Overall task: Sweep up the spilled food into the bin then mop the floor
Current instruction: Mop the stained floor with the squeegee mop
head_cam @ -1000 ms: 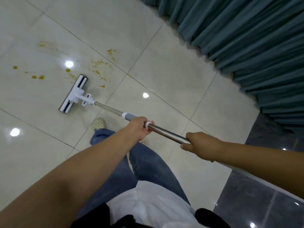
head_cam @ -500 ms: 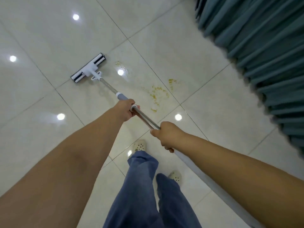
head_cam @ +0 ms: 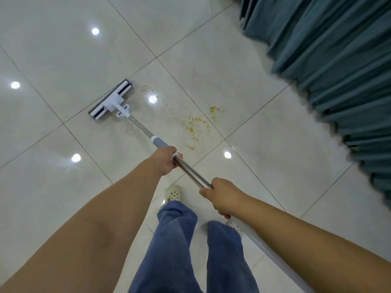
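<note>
A mop with a white and grey flat head [head_cam: 110,99] lies on the pale tiled floor, its steel handle [head_cam: 192,174] running back toward me. My left hand [head_cam: 168,160] grips the handle just behind its grey collar. My right hand [head_cam: 222,196] grips it further back, nearer my body. Yellow food stains [head_cam: 195,125] are smeared on the tile to the right of the mop head, with a smaller patch [head_cam: 214,111] beyond and a faint wet one [head_cam: 148,92] close to the head. No bin is in view.
A teal curtain [head_cam: 338,70] hangs along the upper right, reaching the floor. My legs in blue trousers [head_cam: 175,240] and pale perforated shoes [head_cam: 174,193] stand just below the hands. Ceiling lights reflect on the glossy tiles.
The view swung right while the mop head travelled left off the stains, which now lie to its right. Both hands kept their grip on the handle.
</note>
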`<state>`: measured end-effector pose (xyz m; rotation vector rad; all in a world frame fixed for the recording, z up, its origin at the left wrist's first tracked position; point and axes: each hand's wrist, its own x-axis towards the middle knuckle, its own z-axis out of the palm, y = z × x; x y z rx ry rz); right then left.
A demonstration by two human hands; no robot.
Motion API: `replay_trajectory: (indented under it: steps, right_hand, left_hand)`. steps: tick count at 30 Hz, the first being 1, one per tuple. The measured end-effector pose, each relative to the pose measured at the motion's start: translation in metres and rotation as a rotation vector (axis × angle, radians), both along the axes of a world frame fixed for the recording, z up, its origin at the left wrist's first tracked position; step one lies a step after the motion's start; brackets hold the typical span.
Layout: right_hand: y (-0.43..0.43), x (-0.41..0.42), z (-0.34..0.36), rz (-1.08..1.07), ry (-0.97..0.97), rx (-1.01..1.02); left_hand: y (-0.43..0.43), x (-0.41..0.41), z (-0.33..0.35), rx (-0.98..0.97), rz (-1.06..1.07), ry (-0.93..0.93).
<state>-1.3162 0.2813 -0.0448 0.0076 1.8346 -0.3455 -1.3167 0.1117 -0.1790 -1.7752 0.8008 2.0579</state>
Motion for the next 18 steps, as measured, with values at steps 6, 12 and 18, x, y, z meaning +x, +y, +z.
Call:
replay_trajectory:
  steps: [6,12,18]
  right_hand:
    - [0.166,0.012,0.026,-0.038,-0.039,0.054]
    - [0.37,0.045,0.08,-0.115,-0.077,0.188]
    - [0.513,0.088,0.131,-0.274,-0.099,0.242]
  left_hand:
    - [0.168,0.018,0.028,0.217,0.12,0.005]
    - [0.372,0.047,0.072,0.374,-0.049,-0.066]
    - [0.513,0.073,0.115,0.498,-0.204,-0.102]
